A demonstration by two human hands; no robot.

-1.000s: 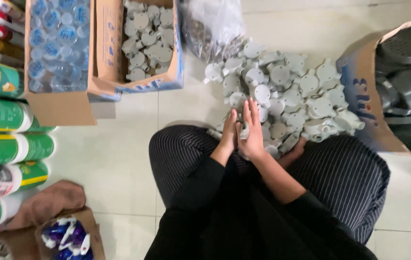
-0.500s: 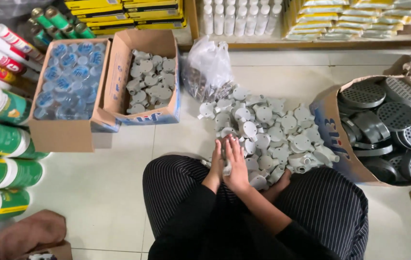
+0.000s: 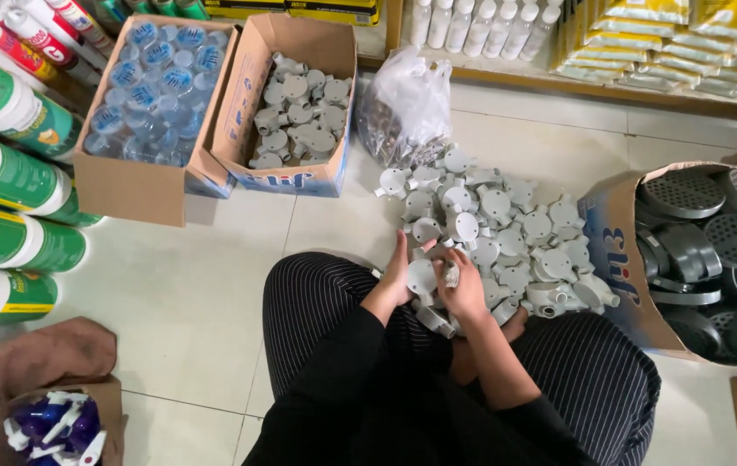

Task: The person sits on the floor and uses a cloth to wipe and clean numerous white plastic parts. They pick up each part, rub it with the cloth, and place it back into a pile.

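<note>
Now the left hand (image 3: 399, 278) grips a grey round fitting (image 3: 423, 278), lifted off the pile (image 3: 507, 226); the right hand (image 3: 463, 289) pinches a small piece (image 3: 450, 274).

Sitting cross-legged, I have both black-sleeved forearms reaching forward to the middle of the frame, my left hand (image 3: 399, 278) cupped with fingers curled upward and my right hand (image 3: 463, 289) close beside it, fingers bent inward, the two nearly touching.
</note>
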